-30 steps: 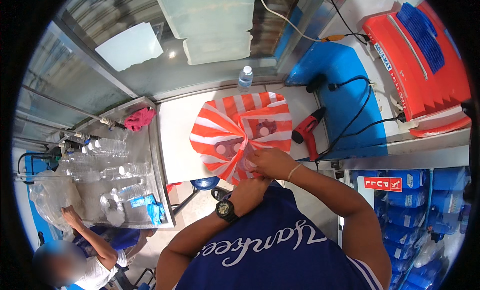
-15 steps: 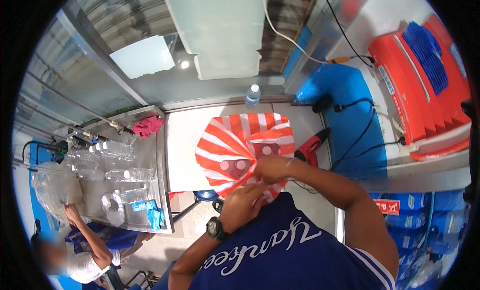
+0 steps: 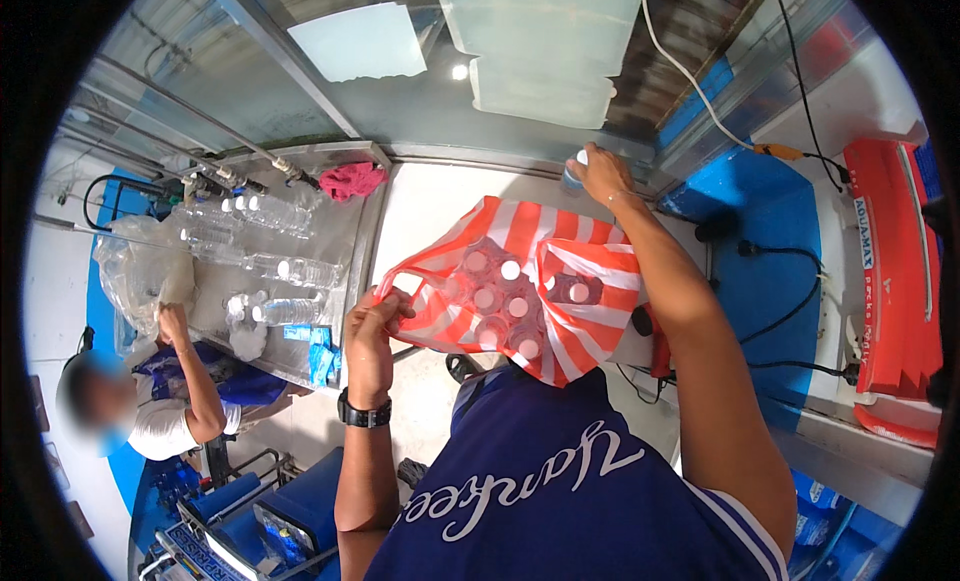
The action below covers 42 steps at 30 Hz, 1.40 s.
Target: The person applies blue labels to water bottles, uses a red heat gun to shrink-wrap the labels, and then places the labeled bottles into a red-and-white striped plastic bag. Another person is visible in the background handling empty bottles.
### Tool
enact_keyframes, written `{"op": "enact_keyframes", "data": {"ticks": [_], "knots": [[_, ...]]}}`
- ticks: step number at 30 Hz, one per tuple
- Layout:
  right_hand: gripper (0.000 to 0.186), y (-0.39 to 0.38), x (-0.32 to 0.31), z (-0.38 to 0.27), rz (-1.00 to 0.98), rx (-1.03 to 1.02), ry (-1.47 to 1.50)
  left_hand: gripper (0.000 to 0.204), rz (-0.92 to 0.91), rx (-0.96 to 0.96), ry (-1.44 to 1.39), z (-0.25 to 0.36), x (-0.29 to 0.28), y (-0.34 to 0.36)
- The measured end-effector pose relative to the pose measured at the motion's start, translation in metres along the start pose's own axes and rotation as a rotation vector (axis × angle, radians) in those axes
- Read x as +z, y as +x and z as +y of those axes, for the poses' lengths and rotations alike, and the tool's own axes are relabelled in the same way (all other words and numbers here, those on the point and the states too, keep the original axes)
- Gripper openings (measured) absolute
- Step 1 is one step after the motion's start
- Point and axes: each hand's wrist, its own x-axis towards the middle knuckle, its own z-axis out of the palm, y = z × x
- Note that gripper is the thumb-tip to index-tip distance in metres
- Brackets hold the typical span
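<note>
A red-and-white striped plastic bag point(image 3: 590, 231) stands open in front of me on the white counter. Inside it are several capped water bottles point(image 3: 487, 301), their pale caps facing up. My left hand point(image 3: 375, 326) is closed on the bag's left edge and pulls it outward. Beyond the bag, near the glass, my right hand point(image 3: 605, 176) reaches to a single water bottle point(image 3: 572, 181). Its fingers are closed around that bottle's white cap.
To the left is a metal tray point(image 3: 345, 251) with clear bottles, blue packets point(image 3: 318, 356) and a pink cloth point(image 3: 353, 181). A co-worker point(image 3: 190, 401) reaches toward a clear plastic bag point(image 3: 145, 266). On the right are black cables point(image 3: 800, 251) and a red machine point(image 3: 895, 281).
My right hand has left the bag's gathered mouth and taken hold of the lone bottle behind it. My left hand has drawn the bag's edge leftward, uncovering more bottle caps. The view has shifted.
</note>
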Motion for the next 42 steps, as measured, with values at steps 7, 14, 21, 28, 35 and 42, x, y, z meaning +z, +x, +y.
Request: {"op": "enact_keyframes", "data": {"ticks": [7,14,21,28,35,42], "knots": [[0.040,-0.128,-0.096,-0.045,0.368,-0.314,0.436,0.039,-0.026,0.093,0.123,0.002,0.015,-0.012],[0.047,-0.219,-0.135,-0.112,0.079,-0.659,0.631,0.043,-0.031,0.110,-0.056,0.003,0.030,0.000],[0.037,-0.208,-0.022,-0.165,-0.251,-0.831,0.323,0.040,-0.143,0.139,-0.057,0.007,0.036,0.005],[0.031,-0.183,-0.003,-0.188,-0.655,-0.610,0.237,0.036,-0.175,0.143,-0.023,0.010,0.036,0.011],[0.033,-0.181,0.020,-0.172,-0.564,-0.835,0.338,0.036,-0.209,0.095,-0.075,0.010,0.030,0.017],[0.024,-0.185,0.042,-0.176,-0.633,-0.514,-0.009,0.037,-0.269,0.092,-0.090,0.006,0.039,0.020]]}}
